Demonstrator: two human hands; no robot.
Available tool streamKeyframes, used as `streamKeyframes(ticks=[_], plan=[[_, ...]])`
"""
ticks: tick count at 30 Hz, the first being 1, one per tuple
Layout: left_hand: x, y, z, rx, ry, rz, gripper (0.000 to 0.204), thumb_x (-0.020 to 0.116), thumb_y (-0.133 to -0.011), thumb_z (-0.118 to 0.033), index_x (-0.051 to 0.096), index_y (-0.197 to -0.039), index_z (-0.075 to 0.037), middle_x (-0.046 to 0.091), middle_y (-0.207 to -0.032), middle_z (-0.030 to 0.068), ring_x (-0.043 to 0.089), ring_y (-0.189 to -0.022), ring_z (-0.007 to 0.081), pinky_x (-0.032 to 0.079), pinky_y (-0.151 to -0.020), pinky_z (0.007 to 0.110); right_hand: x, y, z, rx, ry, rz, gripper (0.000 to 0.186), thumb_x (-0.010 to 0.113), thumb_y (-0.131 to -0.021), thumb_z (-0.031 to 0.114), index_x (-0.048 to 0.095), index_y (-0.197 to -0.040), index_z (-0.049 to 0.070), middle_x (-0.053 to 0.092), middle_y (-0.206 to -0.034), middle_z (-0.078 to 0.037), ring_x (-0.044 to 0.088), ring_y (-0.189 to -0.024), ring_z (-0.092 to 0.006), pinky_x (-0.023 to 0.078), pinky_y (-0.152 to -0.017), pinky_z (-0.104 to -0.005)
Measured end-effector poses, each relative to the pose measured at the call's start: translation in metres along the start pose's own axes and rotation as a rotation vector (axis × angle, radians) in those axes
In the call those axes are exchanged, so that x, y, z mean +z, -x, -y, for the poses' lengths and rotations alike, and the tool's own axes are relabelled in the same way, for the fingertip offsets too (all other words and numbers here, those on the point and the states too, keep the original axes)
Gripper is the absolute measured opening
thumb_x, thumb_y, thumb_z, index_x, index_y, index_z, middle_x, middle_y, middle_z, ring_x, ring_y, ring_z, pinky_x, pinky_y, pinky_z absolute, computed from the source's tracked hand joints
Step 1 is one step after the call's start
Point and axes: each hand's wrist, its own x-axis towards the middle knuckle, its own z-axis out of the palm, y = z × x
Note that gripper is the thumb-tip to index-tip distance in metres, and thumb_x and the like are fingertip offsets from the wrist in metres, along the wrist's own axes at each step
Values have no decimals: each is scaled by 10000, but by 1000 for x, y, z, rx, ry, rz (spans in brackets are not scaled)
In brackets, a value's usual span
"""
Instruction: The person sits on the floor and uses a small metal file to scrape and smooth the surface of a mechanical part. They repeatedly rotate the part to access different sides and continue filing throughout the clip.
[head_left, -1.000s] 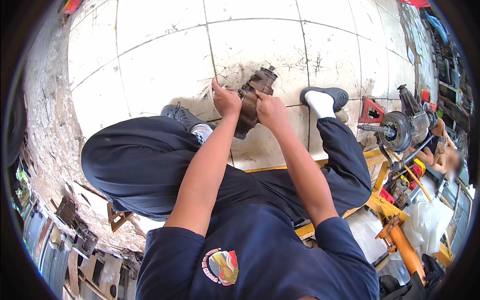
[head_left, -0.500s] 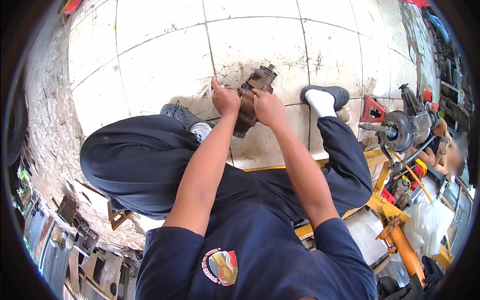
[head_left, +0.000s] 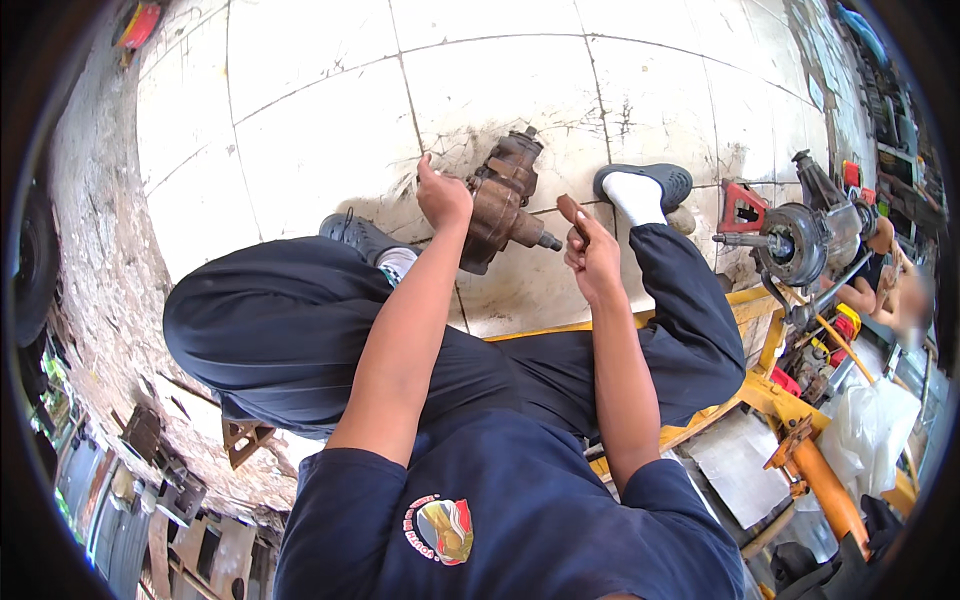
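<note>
A rusty brown cast-metal housing (head_left: 497, 203), apparently a gearbox, lies on the tiled floor between my feet, with a short splined shaft (head_left: 545, 240) pointing right. My left hand (head_left: 443, 195) grips its left side, its fingertips partly hidden. My right hand (head_left: 592, 255) is off the housing, just right of the shaft, holding a small flat brown piece (head_left: 571, 209) upright between thumb and fingers; I cannot tell what it is made of.
At right are a red triangular stand (head_left: 743, 210), an axle assembly with a hub (head_left: 800, 255), yellow metal framework (head_left: 812, 470), a plastic bag (head_left: 865, 440) and another person (head_left: 888, 290). A worn wall (head_left: 95, 190) and metal scraps (head_left: 180, 492) lie to my left.
My right hand has lifted away from the housing toward the right with the brown piece, uncovering the side shaft. My left hand stays on the housing.
</note>
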Motion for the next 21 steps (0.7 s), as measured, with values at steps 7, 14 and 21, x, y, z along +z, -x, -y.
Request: streamKeyframes(ticks=[7,14,21], plan=[[5,-17,29,66,153,143,227,565,-1019,-176,713,-1148,-63,758,-1036,153,720,-971,344,539,-883,446,14,46,17,22,-525,385,267,570,-1039,221,591,-1229,35,431,-642,59,330,-502,-66,298,-543,-254],[-23,-2,-6,438,51,327,294,624,-1004,-291,725,-1126,-44,706,-1047,173,678,-974,348,526,-898,446,0,33,-11,69,-590,385,208,544,-1050,256,636,-1120,82,563,-805,28,453,-584,-84,368,-598,-279],[-38,0,4,564,-105,434,283,619,-1016,-308,740,-1146,-87,690,-1032,191,661,-1025,411,515,-920,473,-31,-38,-74,-8,-212,-514,404,528,-1082,320,599,-1386,64,611,-1336,-75,593,-1199,-224,483,-933,-389]])
